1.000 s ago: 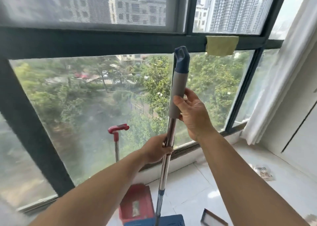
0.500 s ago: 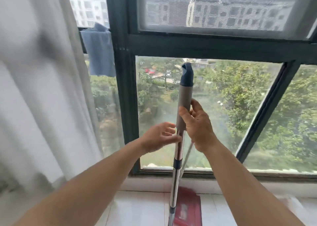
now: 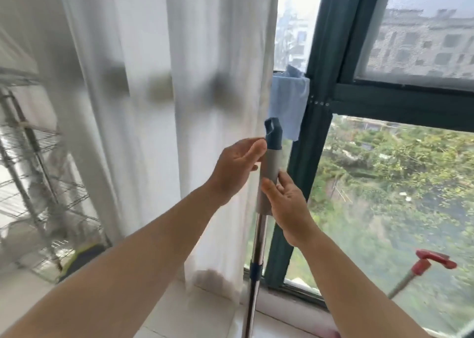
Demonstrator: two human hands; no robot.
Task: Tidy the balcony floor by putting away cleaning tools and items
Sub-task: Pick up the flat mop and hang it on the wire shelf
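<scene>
Left hand (image 3: 237, 165) and right hand (image 3: 287, 205), fingers spread, touch our upright mop handle (image 3: 269, 176) from 9 and 3 o'clock, beside the white curtain (image 3: 179, 106).

Two hands: left (image 3: 237, 167), right (image 3: 288, 208). One mop pole (image 3: 259, 237) between them, one blue cloth (image 3: 287, 106) above, one red handle (image 3: 433, 259) right.

View: one head camera, looking forward and a little down.
Nearness: close above both hands (image 3: 237, 165) gripping the mop handle (image 3: 268, 181).
Facing: curtain (image 3: 159, 106) and window frame (image 3: 318, 106) behind the grip.
</scene>
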